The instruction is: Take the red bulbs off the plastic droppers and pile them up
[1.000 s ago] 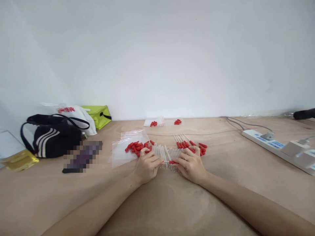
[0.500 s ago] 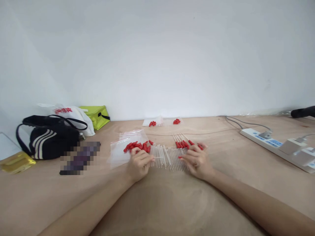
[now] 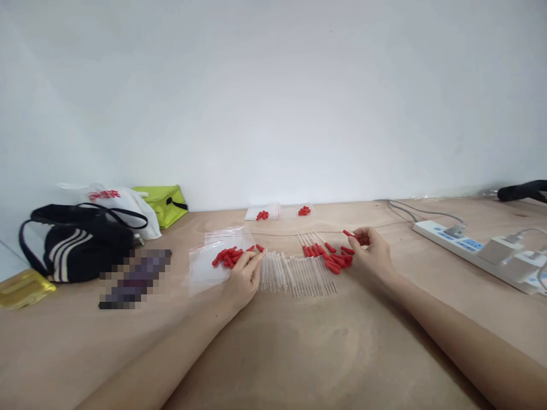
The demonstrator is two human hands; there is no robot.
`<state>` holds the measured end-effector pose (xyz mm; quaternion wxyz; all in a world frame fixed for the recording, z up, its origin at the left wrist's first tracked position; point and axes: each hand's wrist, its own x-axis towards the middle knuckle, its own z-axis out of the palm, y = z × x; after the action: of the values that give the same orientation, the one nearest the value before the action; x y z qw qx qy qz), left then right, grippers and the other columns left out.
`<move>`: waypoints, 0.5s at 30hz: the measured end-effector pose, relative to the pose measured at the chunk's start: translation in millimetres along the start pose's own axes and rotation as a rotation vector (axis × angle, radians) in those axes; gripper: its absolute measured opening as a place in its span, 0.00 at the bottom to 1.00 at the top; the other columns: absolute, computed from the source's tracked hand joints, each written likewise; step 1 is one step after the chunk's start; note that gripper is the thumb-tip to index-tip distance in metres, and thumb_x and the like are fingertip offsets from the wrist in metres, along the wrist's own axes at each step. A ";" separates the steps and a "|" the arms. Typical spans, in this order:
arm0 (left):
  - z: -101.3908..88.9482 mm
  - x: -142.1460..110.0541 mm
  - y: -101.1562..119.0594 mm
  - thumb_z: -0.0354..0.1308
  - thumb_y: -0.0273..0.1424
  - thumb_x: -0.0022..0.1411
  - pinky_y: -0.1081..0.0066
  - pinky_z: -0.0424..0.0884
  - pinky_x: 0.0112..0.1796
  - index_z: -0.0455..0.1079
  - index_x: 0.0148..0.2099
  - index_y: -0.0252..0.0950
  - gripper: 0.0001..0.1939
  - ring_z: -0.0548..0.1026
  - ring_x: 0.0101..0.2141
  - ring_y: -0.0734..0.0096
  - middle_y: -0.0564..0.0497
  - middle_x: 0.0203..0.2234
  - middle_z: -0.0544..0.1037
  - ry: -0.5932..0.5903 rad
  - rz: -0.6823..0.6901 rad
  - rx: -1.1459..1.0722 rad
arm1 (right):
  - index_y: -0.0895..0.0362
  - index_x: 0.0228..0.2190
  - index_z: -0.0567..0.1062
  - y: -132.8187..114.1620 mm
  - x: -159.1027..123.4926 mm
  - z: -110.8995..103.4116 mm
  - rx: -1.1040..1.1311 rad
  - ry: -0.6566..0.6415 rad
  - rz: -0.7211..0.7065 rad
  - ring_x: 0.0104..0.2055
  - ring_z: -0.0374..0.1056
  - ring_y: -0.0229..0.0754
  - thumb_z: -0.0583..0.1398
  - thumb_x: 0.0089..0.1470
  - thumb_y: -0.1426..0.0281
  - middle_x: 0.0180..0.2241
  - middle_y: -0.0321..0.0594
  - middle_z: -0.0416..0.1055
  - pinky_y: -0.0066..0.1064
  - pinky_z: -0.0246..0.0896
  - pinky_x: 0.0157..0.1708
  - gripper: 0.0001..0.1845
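Observation:
My right hand (image 3: 372, 255) pinches a red rubber bulb (image 3: 347, 233), which sticks out to the left past the fingertips. Whether a tube is attached to it is hidden. Below it lies a loose pile of red rubber bulbs (image 3: 337, 262). My left hand (image 3: 245, 279) has its fingers drawn together at the upper left end of a row of clear thin tubes (image 3: 299, 274); what they hold, if anything, is hidden. Beside those fingers is another heap of red bulbs (image 3: 227, 257) on a clear zip bag (image 3: 200, 273). Several tubes with red bulbs fitted (image 3: 314, 249) lie beyond the row.
Two small bags with red bulbs (image 3: 262, 216) (image 3: 304, 210) lie near the wall. On the left are a black bag (image 3: 85, 245), a green box-shaped bag (image 3: 164, 205) and a blurred-out dark object (image 3: 137, 279). A white power strip (image 3: 444, 236) with plugs is on the right.
My hands have moved apart from the middle of the tube row. The right hand went right and away with a red bulb; the left moved to the tubes' upper left end.

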<state>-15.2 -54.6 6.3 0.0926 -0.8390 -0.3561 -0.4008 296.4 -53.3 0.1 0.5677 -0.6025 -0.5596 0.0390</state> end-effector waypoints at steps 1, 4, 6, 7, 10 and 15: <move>1.6 0.5 0.8 0.42 0.22 0.60 0.71 0.69 0.39 0.65 0.47 0.34 0.16 0.70 0.36 0.72 0.48 0.33 0.69 -0.005 0.006 0.000 | 0.59 0.28 0.69 2.8 2.8 -1.7 -0.021 -0.014 0.037 0.27 0.62 0.38 0.55 0.46 0.60 0.26 0.40 0.68 0.30 0.59 0.27 0.14; 5.9 0.7 2.0 0.44 0.22 0.59 0.69 0.69 0.41 0.65 0.46 0.33 0.15 0.71 0.38 0.70 0.47 0.35 0.72 -0.020 0.033 0.015 | 0.58 0.24 0.69 8.4 7.6 -5.4 -0.084 -0.105 0.087 0.26 0.62 0.38 0.56 0.43 0.60 0.24 0.39 0.69 0.29 0.56 0.27 0.13; 7.2 0.2 2.6 0.45 0.23 0.59 0.69 0.70 0.41 0.66 0.45 0.33 0.14 0.72 0.38 0.69 0.46 0.35 0.73 -0.025 0.047 0.020 | 0.57 0.23 0.71 10.7 8.7 -6.3 -0.119 -0.175 0.095 0.27 0.62 0.38 0.56 0.43 0.60 0.25 0.39 0.70 0.29 0.55 0.28 0.13; 7.1 0.1 3.0 0.45 0.24 0.59 0.68 0.70 0.40 0.66 0.44 0.33 0.13 0.72 0.38 0.68 0.46 0.35 0.73 -0.028 0.051 0.018 | 0.57 0.23 0.71 11.5 8.9 -6.4 -0.135 -0.206 0.090 0.28 0.63 0.39 0.56 0.42 0.60 0.25 0.38 0.70 0.29 0.55 0.28 0.13; 4.3 0.2 5.7 0.48 0.27 0.58 0.67 0.71 0.40 0.67 0.43 0.33 0.12 0.72 0.37 0.67 0.46 0.34 0.74 -0.051 0.061 -0.006 | 0.55 0.22 0.72 11.3 8.8 -5.9 -0.202 -0.285 0.036 0.30 0.64 0.40 0.56 0.43 0.59 0.25 0.37 0.72 0.31 0.54 0.33 0.12; -2.3 1.4 11.3 0.53 0.31 0.56 0.66 0.71 0.39 0.67 0.44 0.33 0.13 0.72 0.37 0.66 0.45 0.34 0.74 -0.115 0.066 -0.069 | 0.52 0.21 0.73 2.0 6.1 -6.5 -0.369 -0.353 -0.049 0.31 0.65 0.43 0.55 0.43 0.55 0.21 0.34 0.71 0.39 0.50 0.40 0.15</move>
<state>-8.3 -63.1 10.3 0.0563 -0.8747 -0.3190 -0.3605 304.4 -52.5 4.5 0.3424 -0.6663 -0.6619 0.0270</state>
